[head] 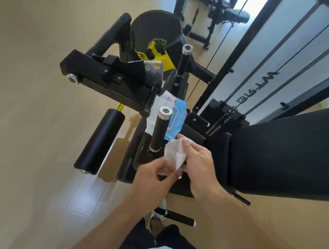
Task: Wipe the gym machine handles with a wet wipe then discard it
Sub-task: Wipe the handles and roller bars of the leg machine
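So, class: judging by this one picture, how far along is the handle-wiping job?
Done: a wet wipe is out of the blue pack lying on the seat. In hand: the left hand and right hand hold it beside the near handle. Left: wiping both handles, including the far handle, then discarding.

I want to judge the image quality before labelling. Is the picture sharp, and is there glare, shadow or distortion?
Head view: the hands, left and right, and the wet wipe are fairly sharp; the edges bend from the wide lens; bright glare at the doorway; soft shadow on the floor under the roller pad.
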The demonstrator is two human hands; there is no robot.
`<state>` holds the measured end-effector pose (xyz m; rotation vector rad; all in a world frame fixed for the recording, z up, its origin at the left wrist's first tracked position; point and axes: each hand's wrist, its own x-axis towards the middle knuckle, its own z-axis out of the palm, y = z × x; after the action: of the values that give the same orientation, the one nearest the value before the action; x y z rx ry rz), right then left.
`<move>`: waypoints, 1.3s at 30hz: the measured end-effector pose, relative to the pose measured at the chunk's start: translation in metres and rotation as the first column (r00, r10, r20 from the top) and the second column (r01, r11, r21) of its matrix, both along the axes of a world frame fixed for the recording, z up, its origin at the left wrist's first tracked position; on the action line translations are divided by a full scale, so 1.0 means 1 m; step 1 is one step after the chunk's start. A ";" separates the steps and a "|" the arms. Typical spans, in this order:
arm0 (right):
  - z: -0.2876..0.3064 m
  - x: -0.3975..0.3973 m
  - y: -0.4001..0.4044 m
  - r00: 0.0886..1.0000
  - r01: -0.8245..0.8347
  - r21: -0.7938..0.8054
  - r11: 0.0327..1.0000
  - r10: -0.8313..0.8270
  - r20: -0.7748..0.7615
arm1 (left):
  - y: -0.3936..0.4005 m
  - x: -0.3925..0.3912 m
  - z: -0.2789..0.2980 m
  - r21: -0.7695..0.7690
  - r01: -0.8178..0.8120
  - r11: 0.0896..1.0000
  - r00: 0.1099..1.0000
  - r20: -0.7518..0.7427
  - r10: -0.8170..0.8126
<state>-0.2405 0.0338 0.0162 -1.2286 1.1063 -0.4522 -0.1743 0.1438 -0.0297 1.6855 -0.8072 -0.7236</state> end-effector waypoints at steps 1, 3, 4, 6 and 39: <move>0.001 0.001 -0.001 1.000 -0.014 -0.041 0.999 0.013 -0.019 | 0.002 -0.001 -0.003 -0.012 -0.023 1.000 0.999 0.026 0.023; 0.002 0.003 -0.001 0.999 -0.027 -0.116 0.993 0.022 -0.043 | 0.004 -0.001 -0.003 -0.036 -0.076 0.996 0.993 0.092 0.079; 0.003 0.004 0.000 0.998 -0.040 -0.142 0.989 0.032 -0.056 | 0.005 0.000 -0.001 -0.061 -0.090 0.994 0.991 0.096 0.095; 0.003 0.005 0.001 0.996 -0.071 -0.163 0.984 0.060 -0.068 | 0.004 0.001 0.003 -0.113 -0.077 0.991 0.995 0.052 0.083; -0.013 0.024 -0.051 0.977 -0.193 -0.372 0.908 0.211 0.009 | -0.050 0.016 0.021 0.007 -0.623 0.782 0.775 -0.128 0.619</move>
<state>-0.2163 -0.0176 0.0034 -1.6374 0.8607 -0.5442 -0.1584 0.0936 -0.0082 1.7122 -0.1331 -0.3340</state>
